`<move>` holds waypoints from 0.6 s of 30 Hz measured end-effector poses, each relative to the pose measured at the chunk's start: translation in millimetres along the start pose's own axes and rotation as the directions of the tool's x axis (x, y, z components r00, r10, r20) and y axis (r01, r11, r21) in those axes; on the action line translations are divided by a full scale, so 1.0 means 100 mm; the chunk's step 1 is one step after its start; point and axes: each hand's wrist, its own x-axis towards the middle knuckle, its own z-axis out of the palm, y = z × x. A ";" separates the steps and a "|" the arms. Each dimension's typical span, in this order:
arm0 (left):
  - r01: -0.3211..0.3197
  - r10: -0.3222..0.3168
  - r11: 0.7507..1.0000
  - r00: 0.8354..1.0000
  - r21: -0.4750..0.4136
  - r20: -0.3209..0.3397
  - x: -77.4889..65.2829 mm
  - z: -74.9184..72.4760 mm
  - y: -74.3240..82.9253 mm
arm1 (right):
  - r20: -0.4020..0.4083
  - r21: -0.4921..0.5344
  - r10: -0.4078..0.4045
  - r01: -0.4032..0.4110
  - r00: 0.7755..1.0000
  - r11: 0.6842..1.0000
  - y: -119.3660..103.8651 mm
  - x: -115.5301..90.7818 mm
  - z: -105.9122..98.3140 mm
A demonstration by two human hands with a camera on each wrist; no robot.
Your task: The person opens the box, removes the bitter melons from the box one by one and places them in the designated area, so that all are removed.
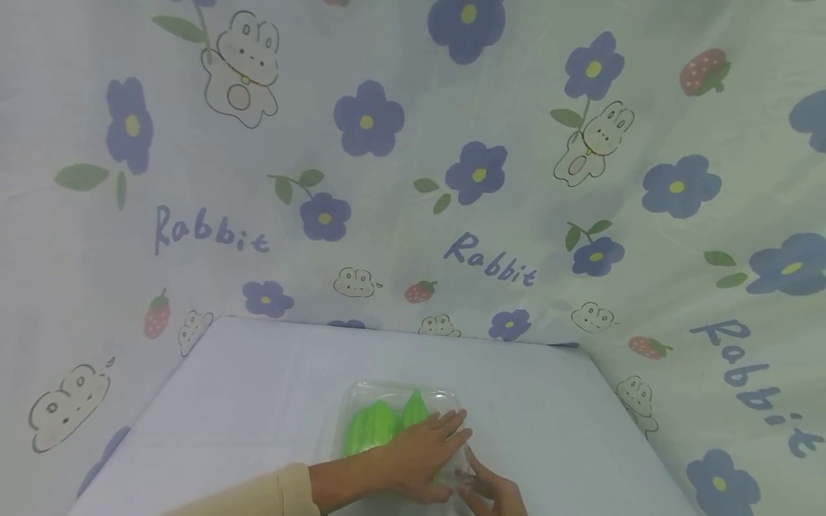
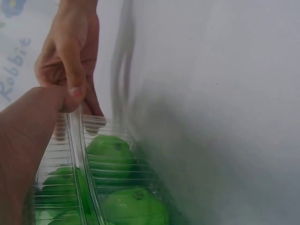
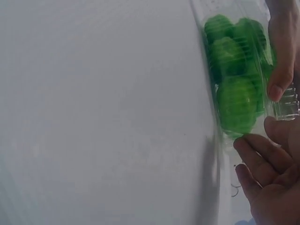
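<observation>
A clear plastic clamshell box (image 1: 364, 390) stands on the white surface with several bright green, ribbed, pointed fruits (image 1: 374, 424) inside. Across its top lies my left hand (image 1: 422, 455), fingers stretched out flat towards the far right side. My left thumb (image 3: 276, 89) rests at the near rim. At the right end, my right hand (image 1: 493, 491) holds the box's corner, thumb at the rim (image 2: 77, 131) and bent fingers (image 2: 96, 123) against the ribbed side wall below. The left forearm and hand hide part of the fruits.
White cloth covers the table (image 1: 258, 401) around the box. Behind it and at both sides hangs a pale curtain (image 1: 400, 201) printed with rabbits, blue flowers and strawberries. The table's back edge meets the curtain.
</observation>
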 end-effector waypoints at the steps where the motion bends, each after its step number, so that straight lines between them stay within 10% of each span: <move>1: -0.001 0.001 1.000 1.000 0.002 -0.003 0.00 0.00 0.00 | -0.006 0.001 0.000 0.000 1.000 1.000 0.00 0.00 0.00; 18: 0.027 -0.028 0.998 1.000 0.051 0.010 0.01 0.04 0.05 | 0.006 0.059 0.010 -0.011 1.000 0.998 0.05 -0.01 0.03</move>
